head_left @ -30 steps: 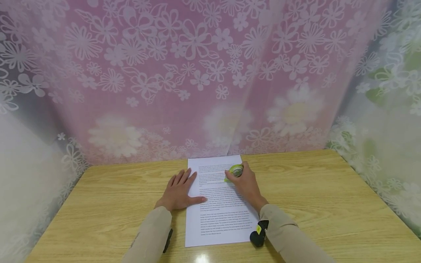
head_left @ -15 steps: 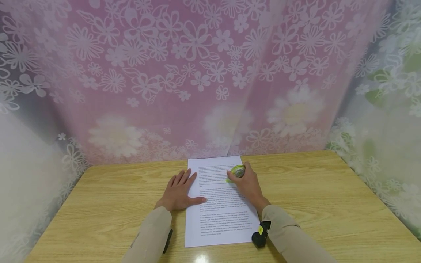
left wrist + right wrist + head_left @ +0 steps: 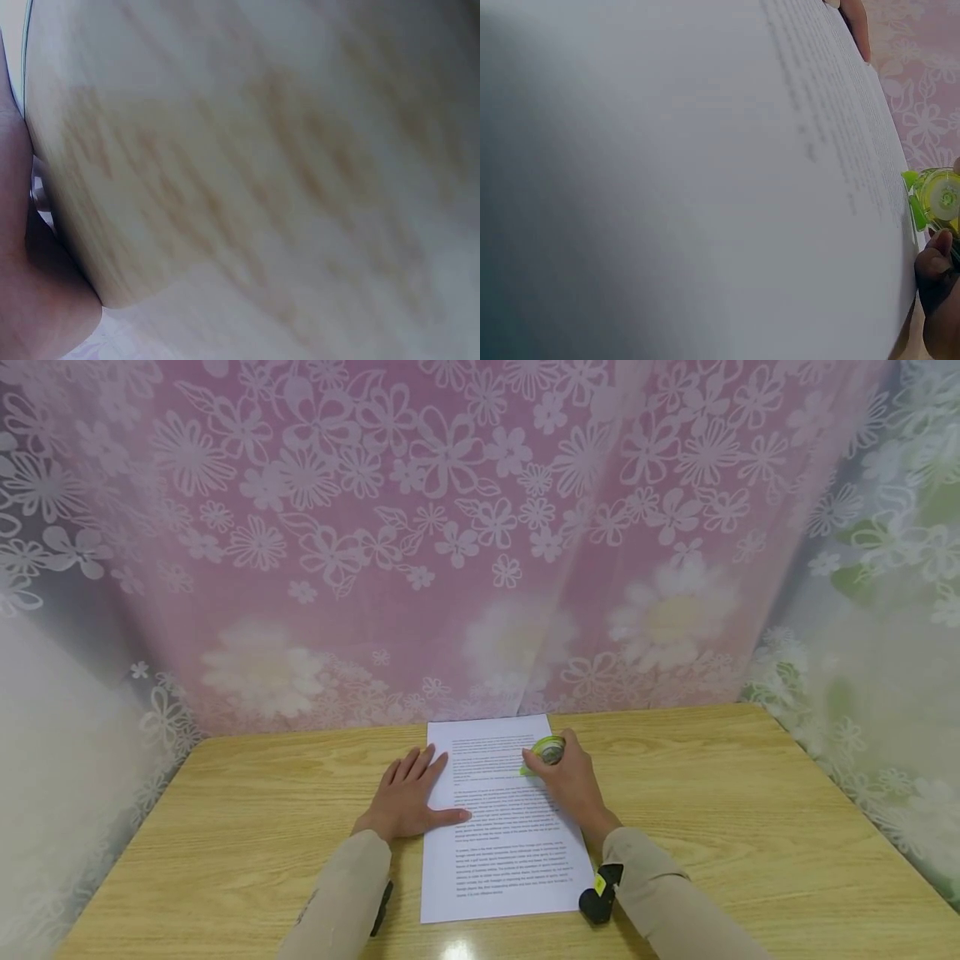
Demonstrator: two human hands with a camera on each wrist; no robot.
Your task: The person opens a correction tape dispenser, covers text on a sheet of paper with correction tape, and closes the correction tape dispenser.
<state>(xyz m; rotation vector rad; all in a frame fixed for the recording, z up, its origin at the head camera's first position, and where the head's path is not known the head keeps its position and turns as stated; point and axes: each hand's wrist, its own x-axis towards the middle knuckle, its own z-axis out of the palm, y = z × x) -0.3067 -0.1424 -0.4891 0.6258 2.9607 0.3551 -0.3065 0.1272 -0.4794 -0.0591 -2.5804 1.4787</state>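
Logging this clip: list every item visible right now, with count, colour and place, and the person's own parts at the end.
Printed sheet: one visible, white with dark text, on the table
Tape dispenser: one, green and clear, in the right hand over the sheet's upper right
Table: one, yellowish wood grain, under the sheet
Back curtain: one, pink with white flowers, behind the table
Side hangings: two, pale with white flowers, left and right
Wrist devices: two, black, one per wrist
Sleeves: two, beige, on both forearms
Left hand: one, bare, spread across the sheet's left edge
Right hand: one, bare, gripping the dispenser
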